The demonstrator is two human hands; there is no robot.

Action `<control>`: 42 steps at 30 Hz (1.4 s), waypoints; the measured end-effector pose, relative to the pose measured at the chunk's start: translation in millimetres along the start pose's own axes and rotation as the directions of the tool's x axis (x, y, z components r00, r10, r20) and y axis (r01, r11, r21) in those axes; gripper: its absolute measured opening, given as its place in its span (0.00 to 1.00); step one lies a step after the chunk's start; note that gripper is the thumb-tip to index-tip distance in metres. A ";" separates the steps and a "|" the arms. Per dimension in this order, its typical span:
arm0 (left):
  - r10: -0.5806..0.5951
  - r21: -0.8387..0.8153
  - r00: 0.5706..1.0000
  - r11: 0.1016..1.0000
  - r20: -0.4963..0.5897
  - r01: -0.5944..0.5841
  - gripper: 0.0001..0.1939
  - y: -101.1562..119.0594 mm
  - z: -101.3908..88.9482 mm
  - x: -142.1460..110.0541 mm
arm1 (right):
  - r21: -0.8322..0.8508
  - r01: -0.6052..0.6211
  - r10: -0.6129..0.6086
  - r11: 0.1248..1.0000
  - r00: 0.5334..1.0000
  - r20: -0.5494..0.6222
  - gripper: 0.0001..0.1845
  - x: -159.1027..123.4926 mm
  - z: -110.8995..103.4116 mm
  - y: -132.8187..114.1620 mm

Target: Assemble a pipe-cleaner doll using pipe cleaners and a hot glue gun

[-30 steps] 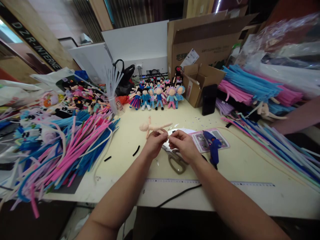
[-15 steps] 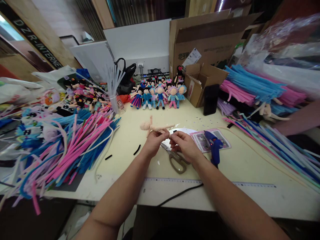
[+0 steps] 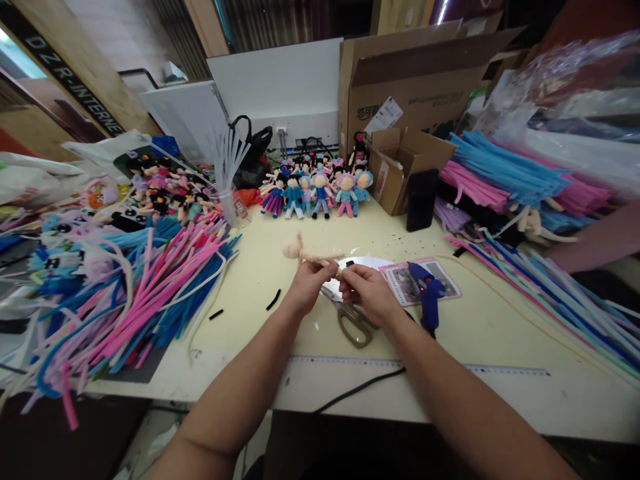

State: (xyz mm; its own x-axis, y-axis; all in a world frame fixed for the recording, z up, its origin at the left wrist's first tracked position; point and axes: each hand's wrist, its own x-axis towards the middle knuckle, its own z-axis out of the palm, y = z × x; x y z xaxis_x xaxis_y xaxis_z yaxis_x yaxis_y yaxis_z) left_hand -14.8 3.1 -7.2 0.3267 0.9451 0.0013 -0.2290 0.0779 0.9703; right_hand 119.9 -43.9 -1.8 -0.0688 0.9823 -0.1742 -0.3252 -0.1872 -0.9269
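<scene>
A beige pipe-cleaner doll figure (image 3: 291, 250) lies sideways above the table, its round head to the left and its legs to the right. My left hand (image 3: 313, 283) is closed around its leg part, thumb and fingers pinched together. Touching the left fingertips, my right hand (image 3: 367, 290) pinches at the end of a leg. A short black piece (image 3: 349, 264) shows just above the right fingers; whether it is held or attached is unclear. Grey-handled scissors (image 3: 356, 328) lie under the right hand. Right of it, a blue glue gun (image 3: 429, 300) rests on a printed card (image 3: 450, 280).
Two black pipe-cleaner bits (image 3: 273, 299) lie left of my hands. A ruler (image 3: 340, 361) and a black cable (image 3: 360, 388) run along the front. Pipe-cleaner piles (image 3: 145, 293) flank both sides. Finished dolls (image 3: 320, 193), cardboard boxes (image 3: 415, 157) and a dark phone (image 3: 421, 200) stand behind.
The doll figure has shifted and turned very slightly in my fingers. Both hands keep nearly the same place and grip.
</scene>
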 end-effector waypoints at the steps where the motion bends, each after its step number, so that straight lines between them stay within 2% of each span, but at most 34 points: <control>1: -0.007 -0.015 1.000 1.000 0.004 0.007 0.15 1.2 0.6 -0.1 | 0.004 -0.022 0.022 1.000 1.000 0.021 0.22 0.2 -0.2 -0.3; 4: -0.003 -0.069 1.000 0.998 -0.023 0.001 0.15 5.0 0.0 0.4 | 0.011 -0.060 0.060 0.998 0.997 0.045 0.27 1.8 -2.5 -0.5; 7: 0.013 -0.046 0.997 0.999 -0.070 -0.016 0.13 5.5 -2.4 1.2 | -0.008 -0.046 0.047 0.999 0.999 0.024 0.23 3.7 -5.0 0.7; 13: -0.053 0.054 0.999 0.997 -0.013 0.053 0.15 -0.3 -2.1 -0.3 | -0.049 -0.027 0.029 0.998 0.999 0.043 0.19 3.3 -4.2 1.8; 18: -0.058 -0.041 0.996 0.998 -0.067 0.055 0.15 4.9 -2.3 0.9 | 0.028 -0.008 0.009 1.000 0.999 -0.040 0.18 7.7 -15.1 -2.7; 23: -0.081 -0.137 0.997 0.987 -0.005 0.079 0.17 11.8 -4.5 0.8 | -0.001 0.087 -0.086 0.996 0.989 -0.122 0.13 10.7 -24.3 -6.8; 27: -0.070 -0.093 0.996 0.993 0.061 0.075 0.20 7.8 -5.9 0.1 | -0.144 0.155 -0.170 0.977 0.980 -0.100 0.12 6.1 -17.0 -8.6; 30: -0.061 -0.052 0.994 0.997 0.088 0.065 0.21 2.8 -6.9 0.9 | -0.190 0.176 -0.195 0.966 0.977 -0.085 0.12 4.6 -14.3 -9.5; 32: -0.068 -0.028 0.996 0.997 0.059 0.069 0.19 0.9 -8.0 2.3 | -0.204 0.223 -0.250 0.953 0.961 -0.117 0.12 5.6 -18.9 -10.5; 37: -0.082 -0.026 0.989 0.996 -0.120 0.080 0.14 2.1 -13.2 7.6 | -0.288 0.349 -0.418 0.892 0.880 -0.228 0.14 8.4 -41.0 -17.9; 39: -0.069 -0.022 0.986 0.998 -0.151 0.066 0.15 3.4 -16.4 9.7 | -0.326 0.359 -0.442 0.875 0.867 -0.231 0.14 8.5 -46.3 -20.1; 42: -0.051 -0.019 0.982 0.999 -0.183 0.049 0.17 4.8 -21.6 12.2 | -0.355 0.361 -0.443 0.862 0.877 -0.185 0.13 9.7 -48.5 -19.4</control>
State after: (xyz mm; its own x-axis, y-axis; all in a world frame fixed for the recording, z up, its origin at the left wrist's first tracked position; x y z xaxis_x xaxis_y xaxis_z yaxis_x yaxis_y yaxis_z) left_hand -31.8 21.9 -7.8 0.1643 0.9820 -0.0931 -0.2297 0.1298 0.9646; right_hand 171.3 -30.5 -1.7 0.2584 0.9459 0.1962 0.0297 0.1952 -0.9803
